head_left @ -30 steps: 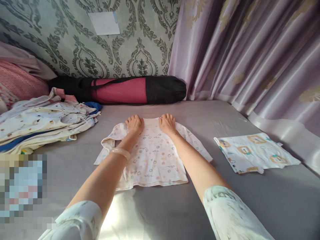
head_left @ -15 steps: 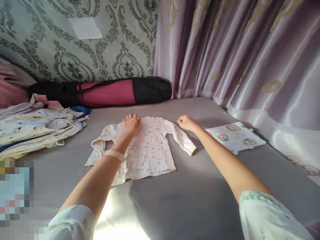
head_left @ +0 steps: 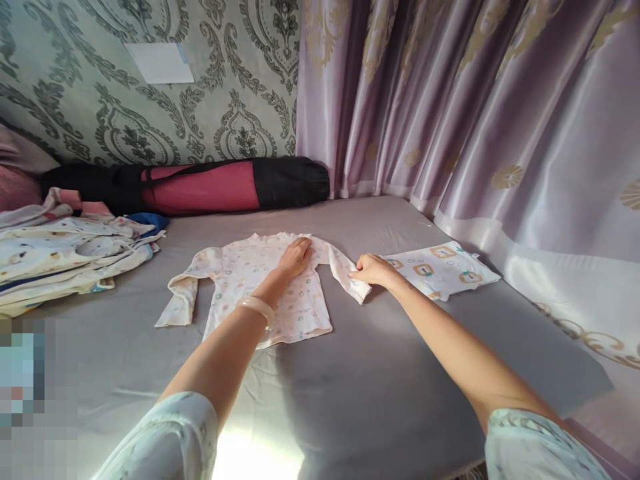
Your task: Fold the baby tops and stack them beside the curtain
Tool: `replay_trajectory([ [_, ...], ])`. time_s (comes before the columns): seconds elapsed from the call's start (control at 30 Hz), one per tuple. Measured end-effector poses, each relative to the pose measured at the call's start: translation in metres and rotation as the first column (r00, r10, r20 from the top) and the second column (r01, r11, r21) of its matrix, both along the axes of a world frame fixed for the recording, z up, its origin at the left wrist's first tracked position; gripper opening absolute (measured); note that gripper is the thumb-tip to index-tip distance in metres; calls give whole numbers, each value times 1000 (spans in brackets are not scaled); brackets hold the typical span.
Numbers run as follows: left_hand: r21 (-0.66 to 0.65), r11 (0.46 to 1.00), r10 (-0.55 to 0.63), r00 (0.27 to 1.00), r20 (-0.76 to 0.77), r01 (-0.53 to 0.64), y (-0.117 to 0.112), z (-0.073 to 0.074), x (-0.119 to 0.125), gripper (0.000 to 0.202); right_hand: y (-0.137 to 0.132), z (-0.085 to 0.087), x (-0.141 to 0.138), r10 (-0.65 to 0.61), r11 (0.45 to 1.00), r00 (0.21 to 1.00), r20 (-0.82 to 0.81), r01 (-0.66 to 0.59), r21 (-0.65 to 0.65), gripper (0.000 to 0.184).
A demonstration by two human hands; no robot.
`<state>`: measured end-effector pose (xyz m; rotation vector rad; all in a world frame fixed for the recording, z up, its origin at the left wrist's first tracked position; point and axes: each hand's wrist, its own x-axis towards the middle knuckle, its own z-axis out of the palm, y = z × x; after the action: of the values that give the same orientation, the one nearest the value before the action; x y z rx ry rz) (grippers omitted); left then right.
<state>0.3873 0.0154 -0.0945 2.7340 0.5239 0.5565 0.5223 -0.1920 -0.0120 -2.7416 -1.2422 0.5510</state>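
Grey bed (head_left: 400,400) meeting a curtain (head_left: 450,120) along its right edge, small shirt (head_left: 255,273) spread mid-bed with open room below its hem, left hand (head_left: 296,257) palm-down, fingers together, near its shoulder, right hand (head_left: 376,271) pinching its sleeve (head_left: 341,265) by the cuff

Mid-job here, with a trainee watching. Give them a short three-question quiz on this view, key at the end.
1. True or false: the left hand rests on the patterned shirt.
2. Which part of the shirt is the right hand at?
A) the collar
B) the bottom hem
C) a sleeve, near its cuff
3. Fill in the gaps, as the wearer sees it: the pile of clothes lies to the ____ of the shirt, and the white cloth with orange print lies to the ____.

Key: 1. True. 2. C. 3. left; right.
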Motion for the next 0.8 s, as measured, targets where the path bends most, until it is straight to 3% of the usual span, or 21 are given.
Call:
replay_trajectory([
  [0.17, 8, 999, 37, 999, -11, -37, -3, -4, -2, 42, 3, -18, 17, -49, 996, 958, -282, 70, 63, 28],
  [0.27, -2, 999, 45, 998, -36, -45, -4, -4, -3, 45, 4, -19, 22, -58, 980, 932, -359, 121, 157, 18],
  [0.43, -8, 998, 59, 996, -67, -59, -6, -1, -3, 49, 4, -9, 32, -103, 898, 911, -400, 258, 355, 9],
  [0.67, 29, 996, 87, 981, -174, -83, -15, 10, -5, 54, -1, 0, 62, -54, 808, 878, -476, 319, 495, 21],
  [0.8, 29, 995, 97, 972, -213, -93, -18, 13, -6, 59, -8, -6, 85, -73, 817, 905, -420, 295, 495, 29],
])
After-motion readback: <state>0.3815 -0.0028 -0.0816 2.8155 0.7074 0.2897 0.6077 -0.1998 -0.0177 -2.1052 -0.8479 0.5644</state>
